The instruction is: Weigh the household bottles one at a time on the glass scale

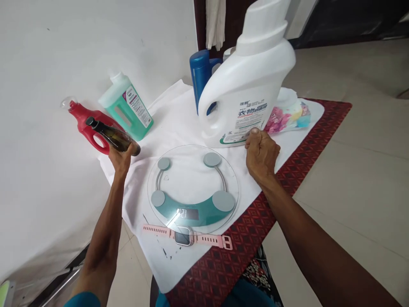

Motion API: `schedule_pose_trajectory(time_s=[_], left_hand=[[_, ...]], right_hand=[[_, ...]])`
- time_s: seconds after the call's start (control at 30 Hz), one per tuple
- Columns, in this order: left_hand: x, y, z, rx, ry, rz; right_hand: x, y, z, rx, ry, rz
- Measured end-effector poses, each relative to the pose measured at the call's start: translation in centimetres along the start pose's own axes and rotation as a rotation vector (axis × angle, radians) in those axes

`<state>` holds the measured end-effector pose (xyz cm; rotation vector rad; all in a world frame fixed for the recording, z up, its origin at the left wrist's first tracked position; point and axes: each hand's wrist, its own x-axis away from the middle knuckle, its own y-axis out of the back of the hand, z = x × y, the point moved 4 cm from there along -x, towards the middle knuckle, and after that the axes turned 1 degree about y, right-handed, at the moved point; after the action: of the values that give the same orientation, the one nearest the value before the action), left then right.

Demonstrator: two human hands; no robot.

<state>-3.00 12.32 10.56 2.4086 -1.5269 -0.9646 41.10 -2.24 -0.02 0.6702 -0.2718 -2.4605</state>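
Observation:
My left hand (120,158) is closed round a small dark bottle (111,135) with a black cap, held tilted above the left edge of the white cloth (179,117). My right hand (261,154) is curled into a loose fist resting on the cloth, its thumb touching the base of a large white detergent jug (247,81). Between the hands lies a round glass weighing scale (192,188) with teal pads. A pink smartwatch (187,236) lies flat just in front of the scale.
A red bottle (86,123) and a teal liquid bottle (128,106) lean at the left. A blue bottle (201,74) stands behind the jug; a colourful pouch (289,115) lies to its right. A red patterned mat (287,170) covers the small table; tiled floor beyond.

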Motion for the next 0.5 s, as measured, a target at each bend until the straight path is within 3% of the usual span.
schedule_pose_trajectory(time_s=[0.23, 0.5], left_hand=[[-6.1, -2.7, 5.2, -0.102, 0.131, -0.064], [-7.4, -3.1, 5.5, -0.224, 0.233, -0.05]], right_hand=[[0.0, 0.1, 0.0, 0.0, 0.005, -0.009], [-0.1, 0.0, 0.0, 0.031, -0.019, 0.0]])
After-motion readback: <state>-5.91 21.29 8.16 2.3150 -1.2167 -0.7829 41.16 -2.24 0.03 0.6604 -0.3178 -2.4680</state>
